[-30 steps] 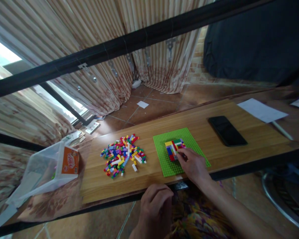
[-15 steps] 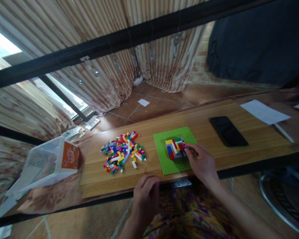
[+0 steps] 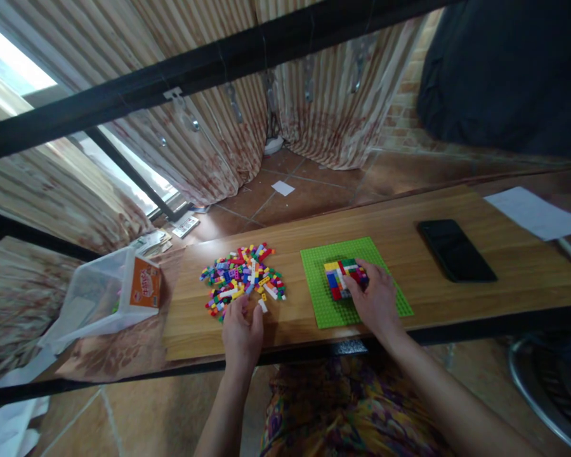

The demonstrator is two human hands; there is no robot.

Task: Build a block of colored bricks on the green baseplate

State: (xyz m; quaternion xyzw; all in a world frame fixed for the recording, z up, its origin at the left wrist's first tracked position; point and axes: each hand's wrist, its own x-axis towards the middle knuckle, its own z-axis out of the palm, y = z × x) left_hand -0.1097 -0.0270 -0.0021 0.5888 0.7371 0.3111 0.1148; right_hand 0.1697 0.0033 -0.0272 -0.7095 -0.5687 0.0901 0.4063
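A pile of small coloured building bricks [image 3: 240,276] lies on the left part of the wooden board. My left hand [image 3: 242,333] is at the pile's near edge, thumb and fingers apart, next to a white brick [image 3: 262,306]; its fingertips partly hide some bricks. On the green studded baseplate [image 3: 318,311] stands a compact multicoloured brick build [image 3: 334,280]. My right hand [image 3: 377,295] grips this build from the right, thumb on the near side and fingers at the far side. It covers the build's right part.
A dark phone [image 3: 457,251] lies right of the baseplate, with white paper [image 3: 535,209] beyond it. A clear plastic box [image 3: 99,298] with an orange label stands on the left. A dark metal bar [image 3: 209,63] crosses above the table.
My left hand has moved forward and left, from the table's near edge to the brick pile. My right hand has shifted from the build's right edge further over it. The view has shifted slightly.
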